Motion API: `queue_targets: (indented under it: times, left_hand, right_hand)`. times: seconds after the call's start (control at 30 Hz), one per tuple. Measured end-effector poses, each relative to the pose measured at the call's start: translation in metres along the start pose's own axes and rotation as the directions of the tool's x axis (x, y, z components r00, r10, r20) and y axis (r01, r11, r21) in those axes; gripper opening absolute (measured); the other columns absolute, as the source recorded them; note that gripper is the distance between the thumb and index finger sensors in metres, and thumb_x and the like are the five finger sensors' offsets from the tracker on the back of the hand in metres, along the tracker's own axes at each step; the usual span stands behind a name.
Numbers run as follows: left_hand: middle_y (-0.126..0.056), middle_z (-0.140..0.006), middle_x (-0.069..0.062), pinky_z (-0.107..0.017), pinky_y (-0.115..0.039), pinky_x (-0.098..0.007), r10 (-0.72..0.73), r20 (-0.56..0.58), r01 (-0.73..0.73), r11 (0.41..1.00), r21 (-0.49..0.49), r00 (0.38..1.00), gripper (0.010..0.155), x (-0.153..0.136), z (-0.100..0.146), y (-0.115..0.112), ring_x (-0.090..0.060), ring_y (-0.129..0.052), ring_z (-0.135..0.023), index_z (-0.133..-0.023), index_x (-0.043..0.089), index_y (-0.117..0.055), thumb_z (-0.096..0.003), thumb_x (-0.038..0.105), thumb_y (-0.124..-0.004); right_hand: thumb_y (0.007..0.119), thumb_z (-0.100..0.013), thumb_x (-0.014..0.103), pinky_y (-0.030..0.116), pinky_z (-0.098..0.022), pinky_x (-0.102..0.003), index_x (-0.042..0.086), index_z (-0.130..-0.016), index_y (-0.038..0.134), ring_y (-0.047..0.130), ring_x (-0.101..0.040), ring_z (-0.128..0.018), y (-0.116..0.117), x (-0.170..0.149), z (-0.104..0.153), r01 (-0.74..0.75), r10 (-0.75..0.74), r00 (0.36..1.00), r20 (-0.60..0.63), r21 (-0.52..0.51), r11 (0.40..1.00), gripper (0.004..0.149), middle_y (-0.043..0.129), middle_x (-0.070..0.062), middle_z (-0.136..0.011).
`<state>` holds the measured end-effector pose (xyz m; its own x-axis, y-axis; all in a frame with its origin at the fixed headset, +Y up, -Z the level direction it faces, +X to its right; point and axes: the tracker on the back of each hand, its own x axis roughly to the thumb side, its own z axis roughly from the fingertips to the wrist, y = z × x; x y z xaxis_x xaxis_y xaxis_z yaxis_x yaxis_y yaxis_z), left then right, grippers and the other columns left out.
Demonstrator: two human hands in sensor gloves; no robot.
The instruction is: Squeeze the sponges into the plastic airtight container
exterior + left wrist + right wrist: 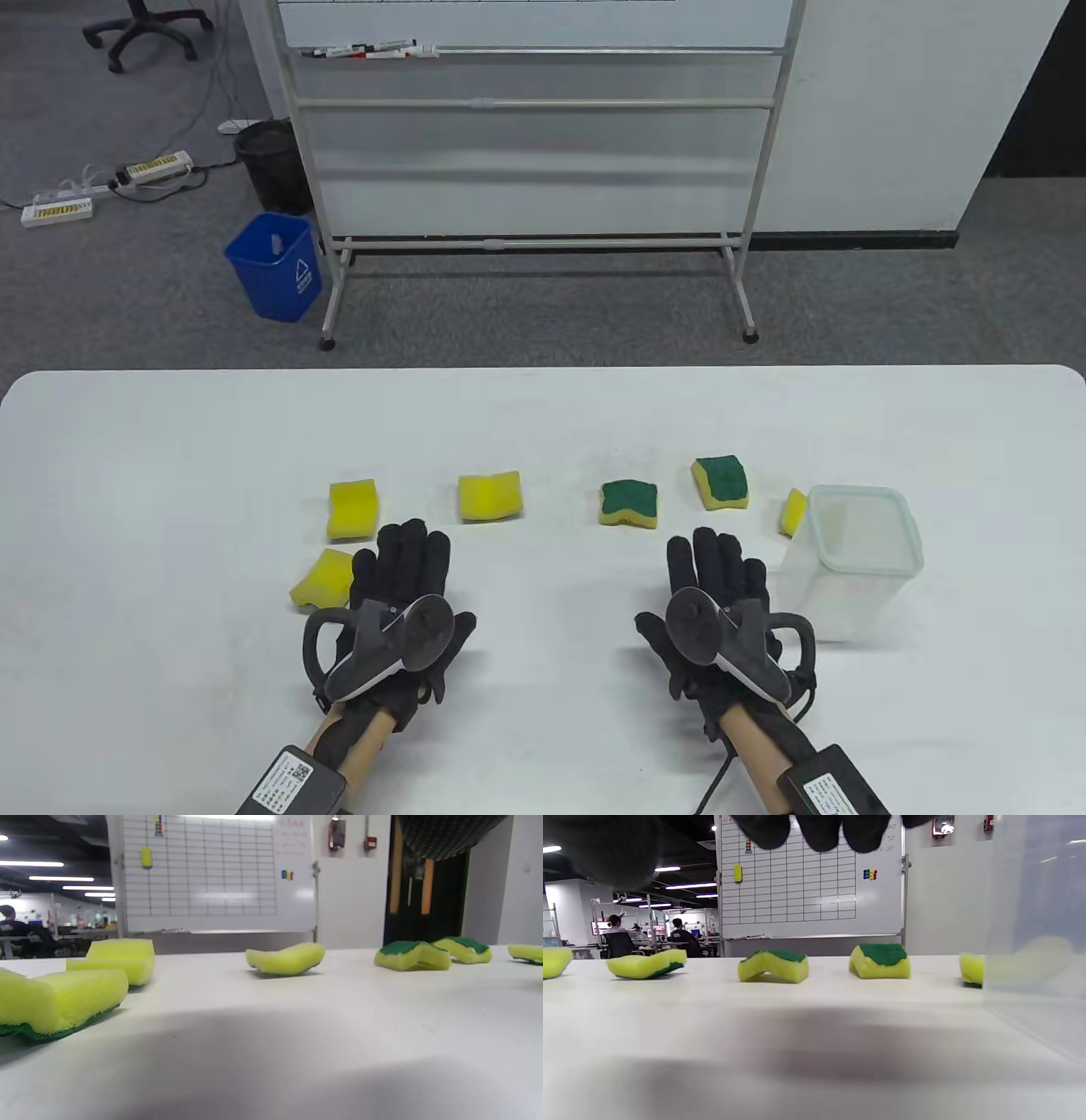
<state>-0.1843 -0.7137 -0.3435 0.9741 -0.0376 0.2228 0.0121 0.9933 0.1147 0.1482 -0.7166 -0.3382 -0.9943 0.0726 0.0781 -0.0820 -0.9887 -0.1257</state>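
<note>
Six sponges [489, 497] lie mid-frame in the table view beside the open container [857, 560] at right, left hand [399, 594] and right hand [721, 603] flat, holding nothing — wrist views show soft, light foam, likely best pinched across its sides.

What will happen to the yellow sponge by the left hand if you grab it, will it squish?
Probably yes. The yellow sponge beside the left hand looks like soft, porous foam and already sits bent, so it should squash easily. It seems light for its size. Its flat green scrub base likely grips the table, so it shouldn't roll.
</note>
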Motion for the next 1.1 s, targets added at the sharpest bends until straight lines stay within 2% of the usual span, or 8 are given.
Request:
queue_targets:
  times: [0.63, 0.77, 0.83, 0.93, 1.0, 1.1]
  left_hand:
    - [-0.015, -0.119, -0.013, -0.075, -0.026, -0.059, -0.003, -0.007, 0.003, 1.0, 0.001, 1.0, 0.09, -0.004, -0.001, 0.003, -0.038, -0.019, -0.11, -0.109, 0.019, -0.018, -0.0454, 0.065, -0.063]
    - [-0.015, -0.119, -0.013, -0.075, -0.026, -0.059, -0.001, -0.019, 0.001, 1.0, 0.006, 1.0, 0.09, -0.006, -0.001, 0.006, -0.038, -0.019, -0.11, -0.109, 0.02, -0.019, -0.0455, 0.065, -0.063]
    - [-0.015, -0.119, -0.013, -0.075, -0.026, -0.059, 0.005, -0.024, -0.005, 1.0, 0.015, 1.0, 0.089, -0.007, 0.0, 0.008, -0.038, -0.02, -0.11, -0.109, 0.02, -0.02, -0.0454, 0.064, -0.064]
    - [-0.016, -0.119, -0.013, -0.075, -0.026, -0.059, 0.009, -0.026, -0.009, 1.0, 0.008, 1.0, 0.089, -0.007, -0.001, 0.006, -0.038, -0.02, -0.11, -0.109, 0.02, -0.021, -0.0455, 0.064, -0.064]
    - [-0.016, -0.119, -0.013, -0.075, -0.027, -0.06, 0.002, -0.025, -0.002, 1.0, -0.003, 1.0, 0.089, -0.007, -0.001, 0.005, -0.038, -0.02, -0.11, -0.109, 0.02, -0.021, -0.0455, 0.064, -0.064]
    - [-0.016, -0.119, -0.013, -0.075, -0.027, -0.06, -0.002, -0.027, 0.002, 1.0, -0.01, 1.0, 0.088, -0.007, -0.002, 0.004, -0.038, -0.02, -0.11, -0.109, 0.02, -0.021, -0.0456, 0.064, -0.064]
  right_hand:
    - [0.071, -0.041, 0.069, 0.034, -0.077, -0.056, 0.024, -0.111, 0.036, 0.037, -0.039, -0.112, -0.014, 0.005, 0.003, 0.062, -0.062, 0.998, 0.006, 0.007, 0.998, 0.091, 0.033, -0.011, -0.12]
    - [0.074, -0.041, 0.067, 0.039, -0.077, -0.054, 0.022, -0.111, 0.042, 0.044, -0.038, -0.112, -0.051, 0.013, 0.013, 0.128, -0.12, 0.991, 0.062, -0.147, 0.981, 0.089, 0.04, -0.011, -0.119]
    - [0.076, -0.041, 0.065, 0.045, -0.078, -0.052, 0.022, -0.11, 0.048, 0.053, -0.037, -0.11, -0.084, 0.014, 0.021, 0.174, -0.155, 0.984, 0.087, -0.297, 0.939, 0.087, 0.047, -0.009, -0.118]
    - [0.078, -0.041, 0.064, 0.05, -0.077, -0.052, 0.022, -0.11, 0.053, 0.06, -0.036, -0.108, -0.12, 0.006, 0.024, 0.229, -0.205, 0.973, 0.101, -0.417, 0.88, 0.084, 0.053, -0.01, -0.117]
    - [0.078, -0.041, 0.063, 0.05, -0.077, -0.052, 0.023, -0.109, 0.059, 0.06, -0.036, -0.108, -0.14, -0.005, 0.022, 0.193, -0.19, 0.98, 0.054, -0.468, 0.862, 0.082, 0.054, -0.009, -0.117]
    - [0.079, -0.042, 0.065, 0.045, -0.078, -0.055, 0.024, -0.111, 0.058, 0.053, -0.039, -0.111, -0.159, -0.029, 0.015, 0.143, -0.202, 0.976, -0.085, -0.448, 0.882, 0.083, 0.049, -0.011, -0.12]
